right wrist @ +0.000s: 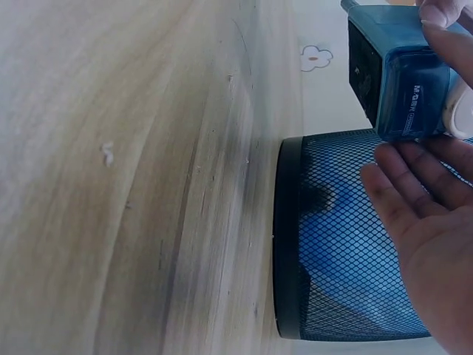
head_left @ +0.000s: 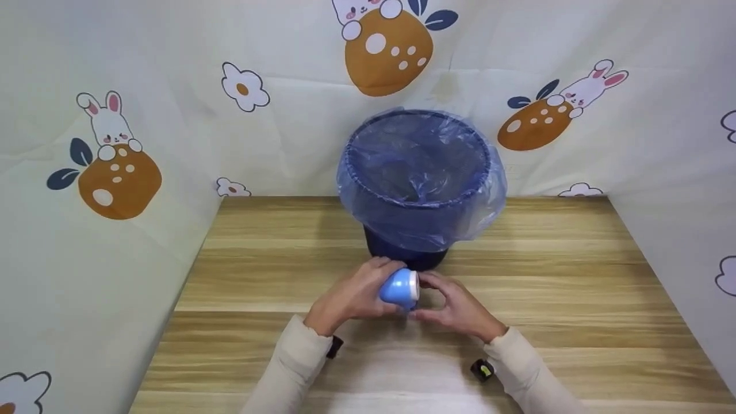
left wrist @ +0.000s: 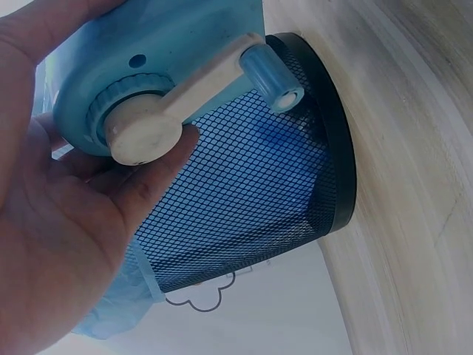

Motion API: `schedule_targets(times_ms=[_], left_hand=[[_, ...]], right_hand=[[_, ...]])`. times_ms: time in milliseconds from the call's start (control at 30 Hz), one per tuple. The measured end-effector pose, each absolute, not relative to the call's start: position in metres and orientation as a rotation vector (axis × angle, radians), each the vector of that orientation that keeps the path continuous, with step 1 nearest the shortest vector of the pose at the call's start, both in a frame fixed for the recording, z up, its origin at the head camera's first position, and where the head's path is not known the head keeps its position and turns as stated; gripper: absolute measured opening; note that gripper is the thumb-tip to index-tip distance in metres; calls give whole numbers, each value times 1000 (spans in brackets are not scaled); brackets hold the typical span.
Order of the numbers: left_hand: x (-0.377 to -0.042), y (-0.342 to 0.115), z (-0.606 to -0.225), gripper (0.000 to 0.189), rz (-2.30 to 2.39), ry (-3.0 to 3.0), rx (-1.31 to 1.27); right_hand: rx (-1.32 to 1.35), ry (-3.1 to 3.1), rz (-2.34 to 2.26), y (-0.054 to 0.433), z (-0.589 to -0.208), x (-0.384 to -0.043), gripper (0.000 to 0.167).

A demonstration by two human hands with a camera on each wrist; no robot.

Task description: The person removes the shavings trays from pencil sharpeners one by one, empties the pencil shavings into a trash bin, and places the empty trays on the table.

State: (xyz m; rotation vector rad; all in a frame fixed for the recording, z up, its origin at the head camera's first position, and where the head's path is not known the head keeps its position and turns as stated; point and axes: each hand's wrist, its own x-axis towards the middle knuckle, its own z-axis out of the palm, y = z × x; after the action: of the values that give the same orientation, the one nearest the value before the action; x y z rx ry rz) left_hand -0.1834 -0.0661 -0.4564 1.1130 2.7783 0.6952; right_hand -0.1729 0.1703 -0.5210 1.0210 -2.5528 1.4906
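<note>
A blue pencil sharpener [head_left: 398,288] with a white front ring is held up in front of a waste bin. My left hand [head_left: 362,290] grips its body from the left. In the left wrist view, its white crank [left wrist: 199,89] with a blue knob [left wrist: 270,78] lies by that palm. From the right comes my right hand [head_left: 460,307], its thumb and fingers at the sharpener's front end. The right wrist view shows the see-through shavings drawer [right wrist: 415,92] between that thumb and the fingertips [right wrist: 386,154]. The white ring is partly cut off there.
The dark mesh waste bin [head_left: 405,253] stands just beyond my hands, lined with a translucent blue bag [head_left: 425,221] folded over its rim. Under everything lies a wood-grain tabletop [head_left: 563,276]. Pale cloth [head_left: 190,132] printed with rabbits encloses the back and sides.
</note>
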Motion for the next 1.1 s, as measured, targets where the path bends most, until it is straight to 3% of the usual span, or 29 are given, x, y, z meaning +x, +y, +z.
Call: schedule_targets(times_ms=[1100], left_hand=[[-182,-64,-455,71,734,2743,1158]], right_hand=[[1014,-2530,1698,175,-522,-176,54]])
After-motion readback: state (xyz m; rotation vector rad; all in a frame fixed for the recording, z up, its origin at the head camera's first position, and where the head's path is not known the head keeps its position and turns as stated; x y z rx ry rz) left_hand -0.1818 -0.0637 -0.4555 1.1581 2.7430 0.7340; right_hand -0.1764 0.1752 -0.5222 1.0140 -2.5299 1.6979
